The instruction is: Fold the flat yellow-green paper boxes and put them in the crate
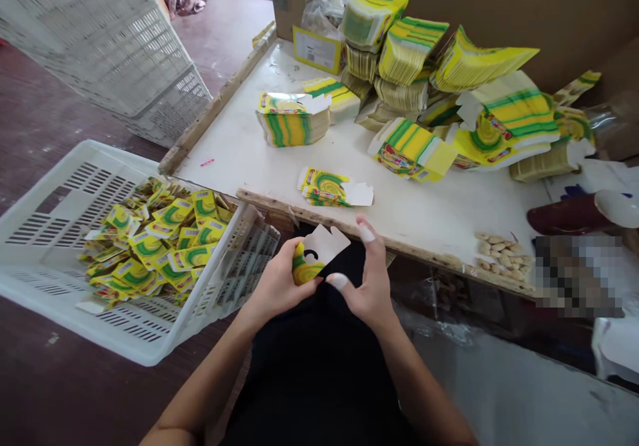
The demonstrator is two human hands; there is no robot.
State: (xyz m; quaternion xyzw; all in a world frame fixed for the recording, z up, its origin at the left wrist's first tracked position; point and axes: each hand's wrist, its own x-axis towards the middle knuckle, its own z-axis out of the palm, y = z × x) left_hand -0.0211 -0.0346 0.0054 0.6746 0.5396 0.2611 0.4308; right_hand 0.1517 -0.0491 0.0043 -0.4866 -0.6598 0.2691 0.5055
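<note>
A small yellow-green carton point(308, 267) with its white flaps sticking up is gripped between the thumb and fingers of my left hand point(279, 279), in front of my lap. To its right my right hand point(368, 279) is held with thumb and fingers apart and nothing between them; white wraps cover its thumb tip and one fingertip. Just beyond both hands, a short stack of flat cartons point(332, 188) lies near the table's front edge. The lower part of the held carton is hidden by my left fingers.
A white plastic crate point(164, 339) full of yellow cartons stands at the left. Taller carton stacks point(294, 126) fill the back of the table point(239, 160), whose edge has a wooden strip. Peanuts point(504, 254) and a dark red mug point(564, 218) are at the right.
</note>
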